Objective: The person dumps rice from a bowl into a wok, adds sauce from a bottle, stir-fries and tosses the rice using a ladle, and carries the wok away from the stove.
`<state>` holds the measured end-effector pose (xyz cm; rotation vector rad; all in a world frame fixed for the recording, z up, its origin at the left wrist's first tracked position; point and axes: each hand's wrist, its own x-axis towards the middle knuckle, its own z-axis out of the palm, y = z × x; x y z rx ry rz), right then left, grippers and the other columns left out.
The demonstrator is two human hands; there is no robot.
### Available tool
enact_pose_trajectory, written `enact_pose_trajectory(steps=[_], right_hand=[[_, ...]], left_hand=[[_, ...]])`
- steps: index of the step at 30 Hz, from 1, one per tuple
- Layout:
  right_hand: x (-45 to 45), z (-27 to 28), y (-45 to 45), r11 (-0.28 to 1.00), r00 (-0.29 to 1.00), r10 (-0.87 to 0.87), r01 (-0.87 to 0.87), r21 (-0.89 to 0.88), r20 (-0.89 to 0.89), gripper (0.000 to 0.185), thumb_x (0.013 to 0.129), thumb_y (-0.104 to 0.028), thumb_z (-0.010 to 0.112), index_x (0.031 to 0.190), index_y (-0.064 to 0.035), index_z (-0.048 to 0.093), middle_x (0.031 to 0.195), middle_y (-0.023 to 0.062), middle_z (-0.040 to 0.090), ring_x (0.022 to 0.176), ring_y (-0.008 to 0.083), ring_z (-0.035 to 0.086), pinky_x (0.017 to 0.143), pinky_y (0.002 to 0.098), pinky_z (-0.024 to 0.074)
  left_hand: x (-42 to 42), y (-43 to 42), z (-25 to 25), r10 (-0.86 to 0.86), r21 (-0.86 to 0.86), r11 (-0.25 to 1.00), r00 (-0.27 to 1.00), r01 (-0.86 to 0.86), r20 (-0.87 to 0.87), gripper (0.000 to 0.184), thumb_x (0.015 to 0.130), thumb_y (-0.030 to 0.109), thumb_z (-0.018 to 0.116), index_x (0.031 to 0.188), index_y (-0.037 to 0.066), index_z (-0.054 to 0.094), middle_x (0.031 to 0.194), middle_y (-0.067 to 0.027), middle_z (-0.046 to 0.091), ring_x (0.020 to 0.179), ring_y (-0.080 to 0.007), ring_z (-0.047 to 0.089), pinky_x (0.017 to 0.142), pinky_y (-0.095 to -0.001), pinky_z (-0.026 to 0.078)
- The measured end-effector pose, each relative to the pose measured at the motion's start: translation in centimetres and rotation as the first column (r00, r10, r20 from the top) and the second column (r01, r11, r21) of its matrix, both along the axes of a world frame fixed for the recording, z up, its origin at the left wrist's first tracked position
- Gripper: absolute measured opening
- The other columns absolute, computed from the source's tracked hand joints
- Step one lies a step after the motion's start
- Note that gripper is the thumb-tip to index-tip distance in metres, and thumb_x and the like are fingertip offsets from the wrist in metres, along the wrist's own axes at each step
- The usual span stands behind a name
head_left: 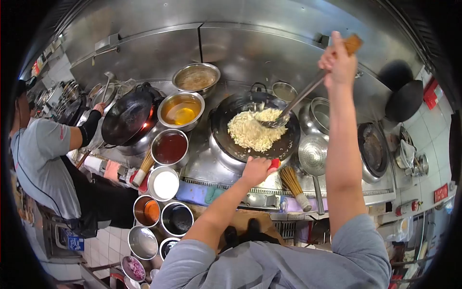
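Observation:
A black wok (224,111) sits on the burner in front of me. In it lies a pale heap of rice-like food (248,132), slightly blurred. My right hand (339,62) is raised high and closed around the long handle of a metal ladle (308,91), whose wooden end sticks out above the fist. The ladle's head rests in the food. At the wok's near rim, my left hand (257,171) is closed on the wok, with a red piece (275,164) showing beside the fingers. Its exact hold is partly hidden.
A perforated strainer (313,154) and a bamboo brush (293,188) lie to the right. Bowls of yellow liquid (182,111), dark red sauce (170,147) and white powder (163,183) stand left. A co-worker (48,159) works at another wok (127,118).

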<state>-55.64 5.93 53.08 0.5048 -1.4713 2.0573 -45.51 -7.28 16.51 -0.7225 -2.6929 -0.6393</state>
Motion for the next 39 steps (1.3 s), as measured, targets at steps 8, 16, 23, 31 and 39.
enact_pose_trajectory(steps=[8, 16, 23, 31, 39], right_hand=[[-6.6, -16.2, -0.8, 0.989, 0.987, -0.094, 0.079, 0.121, 0.129, 0.024, 0.093, -0.016, 0.065, 0.076, -0.0103, 0.048, 0.058, -0.0046, 0.047, 0.043, 0.0053, 0.042, 0.042, 0.0227, 0.0325], [-6.5, -19.5, -1.2, 0.910, 0.991, -0.136, 0.124, 0.396, 0.002, 0.023, 0.091, -0.015, 0.068, 0.077, -0.0059, 0.051, 0.066, -0.0037, 0.051, 0.063, 0.0073, 0.050, 0.059, 0.0254, 0.0407], [-4.4, -19.8, -3.3, 0.944, 0.990, 0.056, -0.010, 0.330, -0.129, 0.028, 0.092, -0.016, 0.066, 0.069, -0.0079, 0.051, 0.061, -0.0025, 0.050, 0.055, 0.0088, 0.048, 0.052, 0.0270, 0.0389], [-8.8, -16.8, 4.2, 0.999, 0.994, 0.033, -0.036, 0.024, 0.106, 0.026, 0.094, -0.016, 0.061, 0.071, -0.0099, 0.050, 0.055, -0.0055, 0.045, 0.043, 0.0064, 0.040, 0.041, 0.0240, 0.0334], [-6.1, -12.4, -3.6, 0.994, 0.992, 0.094, -0.099, 0.055, 0.083, 0.030, 0.094, -0.009, 0.060, 0.071, -0.0102, 0.041, 0.051, -0.0011, 0.044, 0.040, 0.0088, 0.041, 0.039, 0.0265, 0.0357]], left_hand=[[0.3, 0.5, -0.4, 0.107, -0.003, 0.994, 0.953, -0.110, 0.284, 0.041, 0.093, 0.049, 0.053, 0.093, 0.010, 0.065, 0.093, -0.0095, 0.068, 0.092, -0.0287, 0.063, 0.079, -0.0448, 0.041], [-0.2, -0.4, -1.3, 0.098, 0.006, 0.995, 0.971, -0.102, 0.219, 0.035, 0.088, 0.045, 0.061, 0.081, 0.011, 0.064, 0.082, -0.0075, 0.066, 0.085, -0.0305, 0.064, 0.070, -0.0475, 0.044], [1.2, 0.5, -0.5, 0.275, 0.034, 0.958, 0.948, -0.284, 0.159, 0.039, 0.088, 0.049, 0.061, 0.084, 0.011, 0.066, 0.085, -0.0094, 0.066, 0.088, -0.0297, 0.064, 0.074, -0.0472, 0.048], [-0.4, -0.1, -0.6, 0.202, 0.059, 0.975, 0.967, -0.214, 0.153, 0.038, 0.087, 0.047, 0.063, 0.089, 0.009, 0.068, 0.085, -0.0102, 0.066, 0.090, -0.0296, 0.062, 0.076, -0.0476, 0.042], [0.6, 0.2, -0.9, 0.249, 0.014, 0.967, 0.958, -0.254, 0.143, 0.039, 0.086, 0.051, 0.062, 0.088, 0.012, 0.066, 0.086, -0.0069, 0.066, 0.091, -0.0251, 0.062, 0.078, -0.0459, 0.038]])
